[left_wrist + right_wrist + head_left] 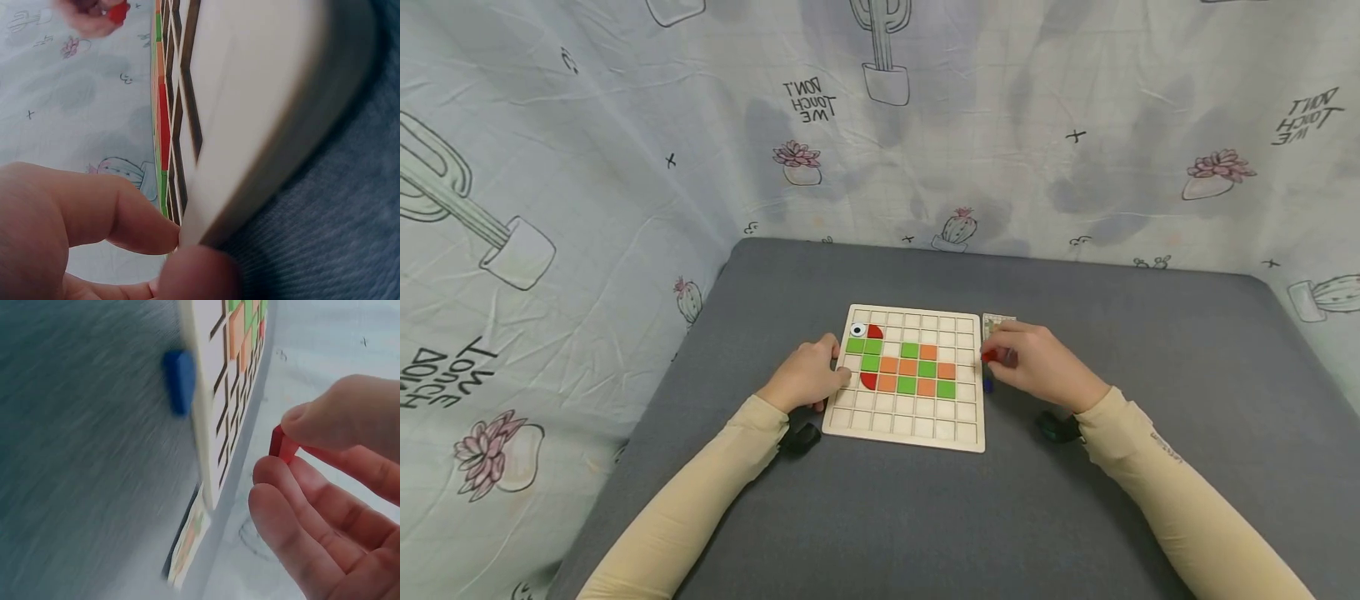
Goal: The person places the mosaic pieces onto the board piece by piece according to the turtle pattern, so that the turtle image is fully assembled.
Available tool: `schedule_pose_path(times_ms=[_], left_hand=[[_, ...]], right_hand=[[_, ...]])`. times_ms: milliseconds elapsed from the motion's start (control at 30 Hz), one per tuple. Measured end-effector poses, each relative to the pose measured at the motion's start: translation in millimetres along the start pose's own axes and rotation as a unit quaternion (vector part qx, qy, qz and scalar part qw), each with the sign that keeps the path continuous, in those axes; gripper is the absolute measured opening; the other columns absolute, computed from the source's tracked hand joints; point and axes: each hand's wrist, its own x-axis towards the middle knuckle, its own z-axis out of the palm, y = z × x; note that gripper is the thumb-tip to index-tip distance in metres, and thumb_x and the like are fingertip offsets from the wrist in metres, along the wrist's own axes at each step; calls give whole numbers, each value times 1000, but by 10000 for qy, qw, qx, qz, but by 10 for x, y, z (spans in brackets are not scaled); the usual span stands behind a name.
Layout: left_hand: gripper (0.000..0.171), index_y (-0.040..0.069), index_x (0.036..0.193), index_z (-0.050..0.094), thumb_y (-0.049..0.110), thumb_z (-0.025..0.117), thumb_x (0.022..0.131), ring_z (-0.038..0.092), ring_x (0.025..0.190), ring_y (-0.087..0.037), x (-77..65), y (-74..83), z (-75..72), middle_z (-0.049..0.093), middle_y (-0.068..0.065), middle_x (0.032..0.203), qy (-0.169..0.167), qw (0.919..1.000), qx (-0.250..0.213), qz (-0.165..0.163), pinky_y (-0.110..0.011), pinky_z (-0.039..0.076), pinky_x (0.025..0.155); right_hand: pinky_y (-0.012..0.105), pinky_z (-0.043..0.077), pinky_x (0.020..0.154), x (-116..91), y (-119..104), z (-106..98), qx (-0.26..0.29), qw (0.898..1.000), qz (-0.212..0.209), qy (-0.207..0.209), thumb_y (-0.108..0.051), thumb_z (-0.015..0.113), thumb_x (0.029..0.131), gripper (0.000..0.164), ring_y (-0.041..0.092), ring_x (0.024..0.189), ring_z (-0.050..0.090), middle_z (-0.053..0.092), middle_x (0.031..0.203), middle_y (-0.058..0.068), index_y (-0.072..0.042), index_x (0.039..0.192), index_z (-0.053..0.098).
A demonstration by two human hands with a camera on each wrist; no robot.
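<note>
A wooden grid board lies on the table, with green and orange squares, red quarter-rounds and an eye tile set in its cells. My left hand grips the board's left edge; the left wrist view shows finger and thumb at the rim. Just off the right edge, my right hand pinches a small red tile between thumb and fingers. The tile's full outline is partly covered. Below that hand a blue piece sits beside the board.
A small pattern card lies by the board's far right corner, partly behind my right hand in the head view. The grey table meets a patterned cloth at the back and left. Dark straps circle both wrists.
</note>
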Motion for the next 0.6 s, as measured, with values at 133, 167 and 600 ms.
schedule_pose_path(times_ms=[133,167,600], left_hand=[[33,5,123,52,25,63,99,60,44,-18,4,-3,4,64,-10,67,-14,10000,7,-28,-27,45,43],[33,5,123,52,25,63,99,60,44,-18,5,-5,5,63,-10,67,-13,10000,15,-25,-27,45,43],[35,4,124,51,25,63,99,61,45,-18,0,14,-13,64,-11,69,-66,10000,-31,-16,-27,45,43]], right_hand=[[29,53,67,204,-99,88,207,9997,-114,-65,-2,81,86,16,10,77,60,69,96,1,-8,101,77],[29,54,68,255,-129,110,248,9996,-141,-92,-2,81,86,16,11,78,61,68,96,1,-8,101,77],[32,58,80,863,-475,441,494,9962,-385,-598,-3,74,91,13,16,87,66,71,101,5,-8,102,78]])
